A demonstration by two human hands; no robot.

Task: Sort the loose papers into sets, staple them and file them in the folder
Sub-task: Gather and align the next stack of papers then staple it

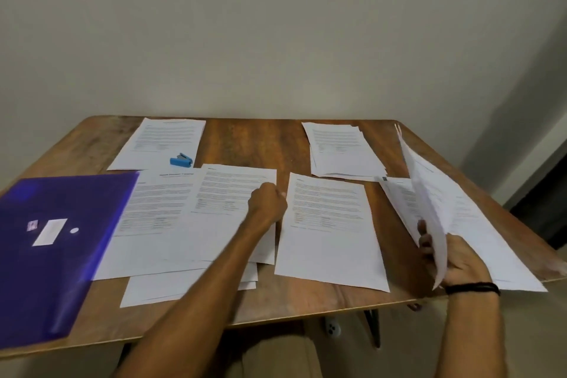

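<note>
right hand (460,261) pinches a lifted sheet (426,193) lower right; left hand (268,201) curled on centre pile (227,190), grip unclear. match headings first.

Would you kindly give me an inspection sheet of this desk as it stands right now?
Surface: wooden table, wood showing between the paper groups.
Job's things: purple folder lies flat at left; blue stapler on the far-left sheet; far-right stack; overlapping centre-left sheets; centre sheet; right pile.
Clutter: nothing seen.
Hands: left hand curled, resting on the centre-left sheets; right hand grips lifted sheets above the right pile.
Cables: nothing seen.
Surroundings: plain wall behind; dark opening at right.
</note>
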